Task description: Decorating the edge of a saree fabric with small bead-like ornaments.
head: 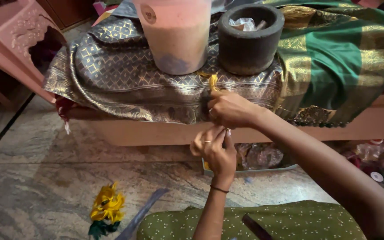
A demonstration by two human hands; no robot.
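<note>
The right hand is up at the front edge of the grey and gold cloth that hangs over the low wooden ledge. Its fingers are pinched tight on a thin yellow thread bunch. The yellow bit pokes up out of the top of the hand, so its long way runs up and down, right against the cloth edge. The left hand sits just below the right one, very near but a little closer to the body. Its fingers are curled in and its fingertips meet, as if they nip something small, but what is between them is too little to see. So the yellow piece lies above both hands, and the right hand is the one that has it; the left hand is under it and would need to go up to touch it. On top of the cloth, behind the hands, stand a big pink tub and a dark round stone pot, side by side. A green and gold cloth lies to the right. Down on the stone floor, well off to the left, lies a loose heap of yellow and green threads. A shallow tray with wrapped things sits under the ledge, just behind the left hand.
</note>
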